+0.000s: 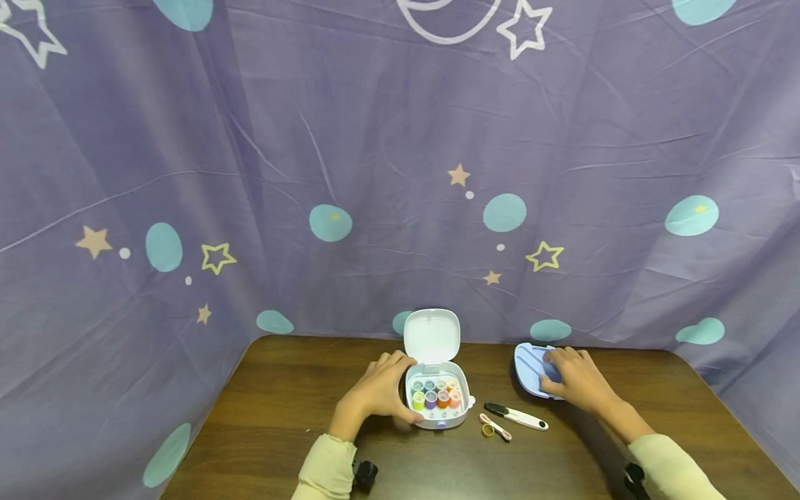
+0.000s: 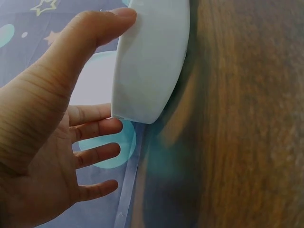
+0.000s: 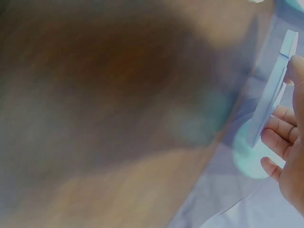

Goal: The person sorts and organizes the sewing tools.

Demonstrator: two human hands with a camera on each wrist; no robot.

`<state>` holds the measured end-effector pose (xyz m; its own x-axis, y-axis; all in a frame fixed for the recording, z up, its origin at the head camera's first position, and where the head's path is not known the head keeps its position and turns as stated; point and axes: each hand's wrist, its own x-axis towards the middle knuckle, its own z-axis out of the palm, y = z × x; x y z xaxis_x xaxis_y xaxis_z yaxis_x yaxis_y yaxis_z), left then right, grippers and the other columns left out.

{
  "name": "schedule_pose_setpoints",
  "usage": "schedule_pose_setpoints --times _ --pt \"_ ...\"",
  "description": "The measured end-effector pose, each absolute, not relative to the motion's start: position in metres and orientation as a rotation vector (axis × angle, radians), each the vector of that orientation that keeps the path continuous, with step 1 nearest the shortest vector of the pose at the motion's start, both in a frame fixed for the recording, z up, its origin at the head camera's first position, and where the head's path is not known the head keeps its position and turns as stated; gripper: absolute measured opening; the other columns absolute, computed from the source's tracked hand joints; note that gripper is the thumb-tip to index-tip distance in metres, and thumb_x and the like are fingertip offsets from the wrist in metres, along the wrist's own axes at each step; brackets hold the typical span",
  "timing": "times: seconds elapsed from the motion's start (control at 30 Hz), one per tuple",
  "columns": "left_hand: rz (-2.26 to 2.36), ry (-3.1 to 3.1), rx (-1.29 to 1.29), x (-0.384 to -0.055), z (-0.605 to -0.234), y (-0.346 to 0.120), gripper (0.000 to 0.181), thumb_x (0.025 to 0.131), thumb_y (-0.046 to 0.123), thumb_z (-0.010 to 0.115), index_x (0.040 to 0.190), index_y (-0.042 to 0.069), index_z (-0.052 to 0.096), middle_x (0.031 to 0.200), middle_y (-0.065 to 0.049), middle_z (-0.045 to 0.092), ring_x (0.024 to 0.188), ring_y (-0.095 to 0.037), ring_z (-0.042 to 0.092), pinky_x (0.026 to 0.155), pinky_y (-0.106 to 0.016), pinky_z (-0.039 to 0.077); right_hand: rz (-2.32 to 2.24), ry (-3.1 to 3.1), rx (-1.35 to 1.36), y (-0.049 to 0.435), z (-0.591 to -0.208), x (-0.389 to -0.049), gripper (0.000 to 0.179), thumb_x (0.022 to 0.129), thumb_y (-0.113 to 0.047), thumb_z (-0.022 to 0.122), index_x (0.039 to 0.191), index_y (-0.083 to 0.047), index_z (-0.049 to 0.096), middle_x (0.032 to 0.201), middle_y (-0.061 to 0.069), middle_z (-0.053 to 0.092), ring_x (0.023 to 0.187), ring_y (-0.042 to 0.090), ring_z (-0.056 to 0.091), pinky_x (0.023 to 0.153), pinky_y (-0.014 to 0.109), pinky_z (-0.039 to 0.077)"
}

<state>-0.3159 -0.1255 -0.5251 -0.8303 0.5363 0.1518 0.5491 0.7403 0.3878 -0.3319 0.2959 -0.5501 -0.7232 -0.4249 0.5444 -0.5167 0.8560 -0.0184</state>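
A small white box (image 1: 463, 411) stands with its lid (image 1: 432, 335) raised, and several small coloured cylinders (image 1: 431, 398), resembling thread spools, sit inside. My left hand (image 1: 379, 390) grips the box at its left side, thumb near the front corner and fingers toward the back. In the left wrist view, the thumb presses on the white box wall (image 2: 154, 61) and the other fingers spread behind it. Farther right, my right hand (image 1: 578, 378) pinches a light-blue tray (image 1: 528, 364) with moulded grooves by its right side. The right wrist view catches that blue tray (image 3: 268, 102) edge-on, tilted.
Between the box and the tray lies a slim white tool with a dark end (image 1: 517, 416). Beside it are a pale pink bundled strip (image 1: 496, 427) and a small yellow ring (image 1: 487, 431). A purple patterned curtain (image 1: 387, 139) hangs behind the brown wooden table (image 1: 269, 430).
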Motion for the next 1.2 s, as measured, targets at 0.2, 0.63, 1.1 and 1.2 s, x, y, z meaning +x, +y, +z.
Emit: schedule_pose_setpoints --times 0.2,0.63,1.1,1.2 --pt "-0.638 -2.905 -0.914 -0.317 -0.525 -0.126 0.1 0.057 0.055 0.093 0.138 0.009 0.056 0.128 -0.005 0.06 0.113 -0.021 0.05 0.097 -0.045 0.044 0.257 -2.375 0.761 0.264 -0.528 -0.331 0.03 0.074 -0.025 0.072 0.095 -0.004 0.066 0.085 0.005 0.068 0.077 0.019 0.055 0.073 0.043 0.042" --pt "-0.595 -2.882 -0.959 -0.32 -0.535 -0.129 0.099 0.061 0.058 0.09 0.14 0.01 0.053 0.131 -0.003 0.058 0.115 -0.02 0.051 0.097 -0.042 0.046 0.292 -2.318 0.828 0.18 -0.496 -0.309 0.035 0.075 -0.03 0.073 0.097 -0.005 0.068 0.089 0.005 0.072 0.078 0.018 0.056 0.08 0.045 0.045" --pt "-0.766 -2.933 -0.944 -0.318 -0.538 -0.132 0.106 0.065 0.053 0.091 0.15 0.009 0.044 0.137 -0.002 0.053 0.12 -0.021 0.048 0.103 -0.045 0.044 0.292 -2.38 0.825 0.12 -0.507 -0.296 0.037 0.072 -0.032 0.076 0.094 -0.004 0.068 0.087 0.006 0.073 0.081 0.023 0.06 0.084 0.048 0.045" --pt "-0.789 -2.941 -0.932 -0.317 -0.537 -0.133 0.109 0.065 0.052 0.092 0.151 0.008 0.042 0.139 -0.004 0.052 0.122 -0.022 0.048 0.105 -0.045 0.044 0.311 -2.403 0.831 0.115 -0.51 -0.297 0.037 0.073 -0.033 0.076 0.094 -0.004 0.068 0.087 0.006 0.072 0.081 0.023 0.06 0.084 0.047 0.044"
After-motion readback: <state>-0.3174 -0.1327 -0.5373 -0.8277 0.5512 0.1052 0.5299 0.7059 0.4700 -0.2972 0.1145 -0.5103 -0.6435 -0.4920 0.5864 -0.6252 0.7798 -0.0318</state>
